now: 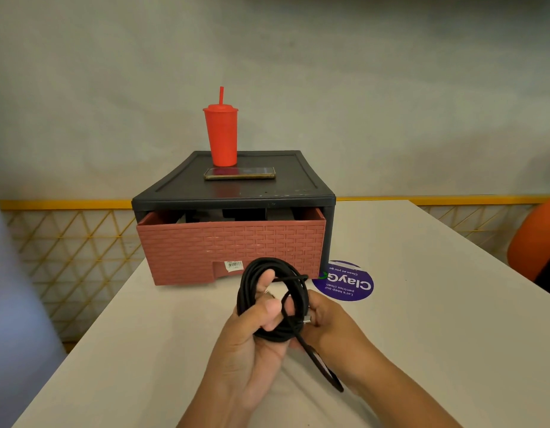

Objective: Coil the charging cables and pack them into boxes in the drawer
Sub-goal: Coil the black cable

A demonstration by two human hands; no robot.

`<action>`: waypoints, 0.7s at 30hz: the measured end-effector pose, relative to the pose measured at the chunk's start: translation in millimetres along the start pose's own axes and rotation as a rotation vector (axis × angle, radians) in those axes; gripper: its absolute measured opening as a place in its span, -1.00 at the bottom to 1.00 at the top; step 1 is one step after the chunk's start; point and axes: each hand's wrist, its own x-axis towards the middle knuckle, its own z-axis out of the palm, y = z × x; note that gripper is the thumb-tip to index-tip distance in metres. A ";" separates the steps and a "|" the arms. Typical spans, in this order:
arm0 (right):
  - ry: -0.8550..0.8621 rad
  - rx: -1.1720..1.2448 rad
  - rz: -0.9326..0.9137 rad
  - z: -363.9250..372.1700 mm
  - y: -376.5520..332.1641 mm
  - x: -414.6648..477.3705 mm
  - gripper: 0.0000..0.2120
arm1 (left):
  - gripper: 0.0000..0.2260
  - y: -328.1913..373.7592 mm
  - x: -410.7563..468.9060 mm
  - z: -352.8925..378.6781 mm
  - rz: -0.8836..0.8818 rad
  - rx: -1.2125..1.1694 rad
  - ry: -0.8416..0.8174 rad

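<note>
While the left hand (255,329) clamps the black cable coil (272,299) at lower centre, the right hand (326,319) pinches its free end; coiling is nearly finished. Next: tuck the tail, then reach the part-open drawer (230,245) above.

The black cable (272,299) looks matt, with a fine braided or rubbery skin, and its small plug (307,318) shines like metal. The drawer (232,245) front is matt reddish plastic moulded in a rough woven pattern, with a paper barcode label (233,265) near its lower edge. The cabinet (233,186) around it is dark plastic, smooth and slightly glossy on top. The red cup (221,135) looks like matt plastic. The phone (239,173) has a glossy screen. The table (422,304) is smooth, pale and matt, and the purple sticker (344,282) on it looks smooth.
</note>
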 end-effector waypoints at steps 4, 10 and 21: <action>-0.008 0.158 0.013 1.1 -1.7 -0.1 -0.75 | -0.41 2.3 0.6 -1.8 -0.008 0.046 0.024; 0.023 0.552 -0.005 1.0 -3.4 0.5 -0.52 | -0.65 -0.3 -0.9 -2.2 -0.109 -0.096 0.008; 0.021 0.507 -0.147 13.9 -13.0 -10.6 -0.45 | -0.64 -11.7 -0.9 5.8 -0.197 0.035 0.195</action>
